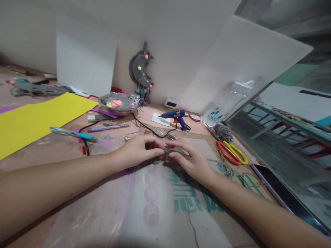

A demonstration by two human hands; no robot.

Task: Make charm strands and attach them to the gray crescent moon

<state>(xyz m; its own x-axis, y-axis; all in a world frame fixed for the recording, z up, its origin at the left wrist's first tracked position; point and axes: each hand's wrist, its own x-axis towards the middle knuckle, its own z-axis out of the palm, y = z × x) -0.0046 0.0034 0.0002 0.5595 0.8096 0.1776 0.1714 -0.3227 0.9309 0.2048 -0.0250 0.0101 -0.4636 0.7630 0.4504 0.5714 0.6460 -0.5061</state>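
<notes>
**Tiny grey piece (167,150) in a two-handed pinch: easy does it**

So, the piece is held over the plastic sheet (162,210), right between the two hands. One end is pinched by the thumb and index finger of the left hand (142,148), and the other side is gripped much the same way by the right hand (190,162), with the fingertips nearly meeting. What it's made of can't be made out for sure (most of it is covered by fingers, annoyingly). Going by the loose coil of grey yarn (226,170) beside the right wrist and the yarn ball (223,133) behind the scissors (232,152), something light, soft and a bit fuzzy would be expected: not slippery, hardly breakable, but easily frayed or squashed. A light pinch close to each end would probably be best, so the middle isn't crushed. A strand seems to be led from the coil toward the right hand; whether it's joined to the piece can't be told, so tugging should be avoided.
</notes>
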